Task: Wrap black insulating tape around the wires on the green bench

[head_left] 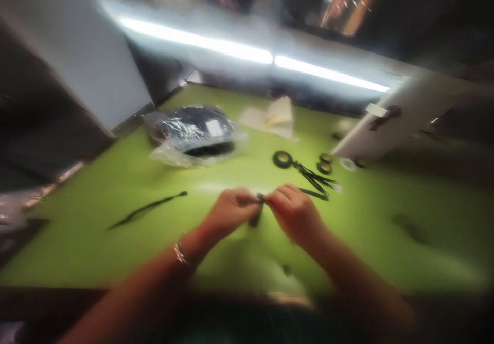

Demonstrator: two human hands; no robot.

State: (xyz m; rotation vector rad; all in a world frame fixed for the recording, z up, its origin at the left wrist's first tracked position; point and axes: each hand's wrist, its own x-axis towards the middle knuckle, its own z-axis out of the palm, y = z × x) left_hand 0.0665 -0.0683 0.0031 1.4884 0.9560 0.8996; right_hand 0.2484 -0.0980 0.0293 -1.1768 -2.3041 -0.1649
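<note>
Near the middle of the green table (216, 261), my left hand (233, 207) and my right hand (295, 210) meet fingertip to fingertip. Both pinch a small black strip (254, 217), whose lower end hangs between them. Blur hides what kind of strip it is. A bracelet (179, 252) circles my left wrist. Off to the left lies a thin black cord-like strip (148, 209) with a thicker end. Just beyond my right hand, a bundle of black straps (314, 178) rests on the table.
A clear plastic bag (193, 133) with dark contents lies at the back left. Beside it is crumpled pale paper (276, 119). Black tape rolls (283, 159) and a white ring (347, 164) sit toward the right, near a white panel (386, 128).
</note>
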